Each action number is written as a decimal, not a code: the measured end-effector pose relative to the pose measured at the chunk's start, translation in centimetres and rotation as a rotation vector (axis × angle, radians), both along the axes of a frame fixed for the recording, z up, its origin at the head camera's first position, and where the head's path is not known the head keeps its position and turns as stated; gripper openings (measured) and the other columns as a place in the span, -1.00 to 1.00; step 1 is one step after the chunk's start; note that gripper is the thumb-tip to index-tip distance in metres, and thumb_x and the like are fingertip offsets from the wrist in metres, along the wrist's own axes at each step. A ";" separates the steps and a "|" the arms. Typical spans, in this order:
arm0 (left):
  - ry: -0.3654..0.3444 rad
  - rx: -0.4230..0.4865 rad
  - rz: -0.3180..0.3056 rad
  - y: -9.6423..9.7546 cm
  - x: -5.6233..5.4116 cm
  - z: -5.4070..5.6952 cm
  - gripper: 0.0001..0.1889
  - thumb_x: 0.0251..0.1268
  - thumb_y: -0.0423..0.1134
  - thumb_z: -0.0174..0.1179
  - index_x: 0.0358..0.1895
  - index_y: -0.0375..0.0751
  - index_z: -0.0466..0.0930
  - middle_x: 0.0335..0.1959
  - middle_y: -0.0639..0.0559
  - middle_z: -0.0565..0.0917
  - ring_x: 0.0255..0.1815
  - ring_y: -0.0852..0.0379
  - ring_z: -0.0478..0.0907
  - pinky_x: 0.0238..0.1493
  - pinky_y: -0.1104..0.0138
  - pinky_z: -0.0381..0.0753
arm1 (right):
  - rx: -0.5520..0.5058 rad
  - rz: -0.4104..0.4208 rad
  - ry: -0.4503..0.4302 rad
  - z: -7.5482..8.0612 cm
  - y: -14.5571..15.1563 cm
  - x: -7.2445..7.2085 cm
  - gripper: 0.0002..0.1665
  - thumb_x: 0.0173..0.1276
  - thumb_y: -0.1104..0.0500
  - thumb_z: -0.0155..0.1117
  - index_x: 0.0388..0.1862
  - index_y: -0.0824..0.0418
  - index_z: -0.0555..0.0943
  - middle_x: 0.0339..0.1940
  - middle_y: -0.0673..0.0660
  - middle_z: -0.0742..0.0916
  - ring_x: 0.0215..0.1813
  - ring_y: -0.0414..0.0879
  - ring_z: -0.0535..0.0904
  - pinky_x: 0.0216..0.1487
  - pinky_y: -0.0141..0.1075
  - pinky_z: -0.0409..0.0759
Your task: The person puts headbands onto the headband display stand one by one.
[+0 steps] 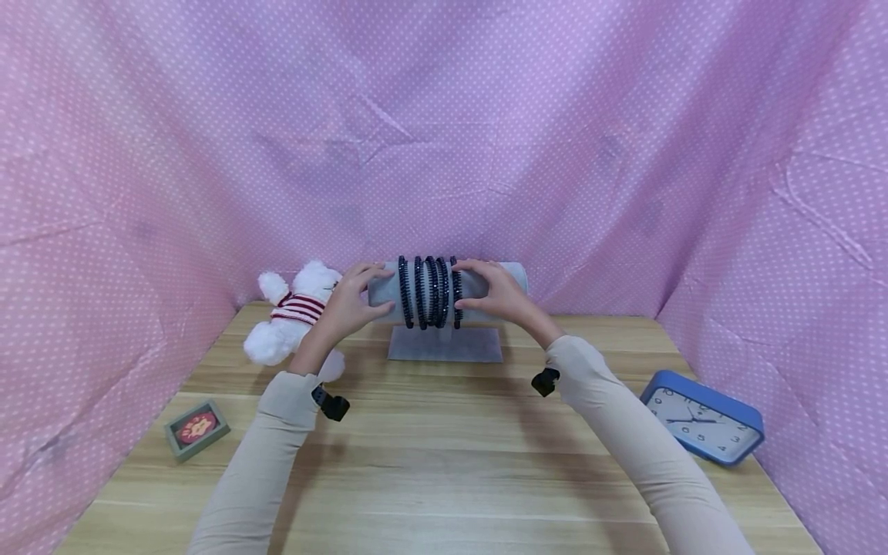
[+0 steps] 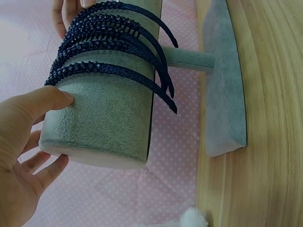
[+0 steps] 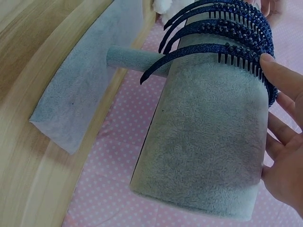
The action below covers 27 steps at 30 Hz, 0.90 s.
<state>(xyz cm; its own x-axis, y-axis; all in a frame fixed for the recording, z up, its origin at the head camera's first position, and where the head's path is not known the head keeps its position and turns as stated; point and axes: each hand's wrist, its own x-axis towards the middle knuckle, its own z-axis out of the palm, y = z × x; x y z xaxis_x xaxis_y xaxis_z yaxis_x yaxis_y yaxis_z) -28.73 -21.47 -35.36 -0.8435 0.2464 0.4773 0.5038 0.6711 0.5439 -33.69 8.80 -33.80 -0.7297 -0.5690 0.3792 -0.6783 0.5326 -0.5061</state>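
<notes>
Several dark navy beaded headbands (image 1: pixel 432 293) with comb teeth sit over a grey plush display stand (image 1: pixel 473 345), a horizontal roll on a post and flat base. My left hand (image 1: pixel 349 301) holds the roll's left end. In the left wrist view its thumb (image 2: pixel 64 98) presses the plush just beside the nearest headband (image 2: pixel 113 71). My right hand (image 1: pixel 505 297) grips the rightmost headband (image 3: pixel 199 48). Its thumb (image 3: pixel 272 64) lies on the beaded part, with fingers round the far side of the roll, partly hidden.
A white plush toy (image 1: pixel 301 308) in a striped top lies behind my left wrist. A small green frame (image 1: pixel 197 430) rests at the table's left, and a blue clock (image 1: pixel 704 416) at the right. Pink dotted cloth (image 1: pixel 444 154) hangs around the wooden table (image 1: pixel 430 462).
</notes>
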 end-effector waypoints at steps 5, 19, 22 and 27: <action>-0.005 -0.026 0.017 0.0 -0.1 0.0 -0.44 0.22 -0.30 0.45 0.31 -0.25 0.57 0.42 -0.25 0.44 0.38 -0.22 0.40 0.29 -0.07 0.57 | 0.000 0.006 -0.006 -0.1 0.1 -0.2 -0.21 0.22 0.08 0.58 0.42 0.10 0.50 0.47 0.18 0.56 0.56 0.13 0.36 0.66 0.14 0.02; 0.070 -0.168 0.032 -0.4 0.0 -0.2 -0.38 0.27 -0.21 0.42 0.40 -0.22 0.48 0.45 -0.22 0.43 0.49 -0.22 0.32 0.41 -0.13 0.42 | -0.139 0.091 0.008 -0.8 2.1 -0.1 -0.24 0.20 0.27 0.56 0.37 0.34 0.50 0.42 0.32 0.57 0.55 0.28 0.32 0.59 0.08 0.22; 0.096 -0.206 0.035 -0.7 0.0 -0.2 -0.33 0.27 -0.18 0.42 0.43 -0.22 0.44 0.46 -0.24 0.42 0.49 -0.23 0.32 0.42 -0.13 0.42 | -0.146 0.057 0.020 -0.9 3.4 -0.1 -0.27 0.22 0.27 0.54 0.36 0.33 0.51 0.40 0.32 0.58 0.51 0.24 0.38 0.56 0.09 0.28; 0.138 -0.271 0.088 -2.0 0.3 -0.6 -0.26 0.26 -0.08 0.41 0.48 -0.18 0.38 0.49 -0.25 0.39 0.49 -0.27 0.33 0.31 -0.17 0.51 | -0.114 -0.025 0.041 -0.9 5.9 0.3 -0.29 0.27 0.20 0.52 0.38 0.26 0.51 0.43 0.27 0.57 0.50 0.22 0.41 0.51 0.13 0.33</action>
<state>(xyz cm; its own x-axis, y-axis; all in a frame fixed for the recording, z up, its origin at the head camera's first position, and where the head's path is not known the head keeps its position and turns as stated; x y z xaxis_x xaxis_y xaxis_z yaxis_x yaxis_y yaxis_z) -28.42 -23.48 -35.97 -0.7993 0.3089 0.5155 0.4935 0.8269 0.2697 -33.38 14.72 -34.70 -0.7257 -0.5023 0.4701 -0.6869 0.4902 -0.5366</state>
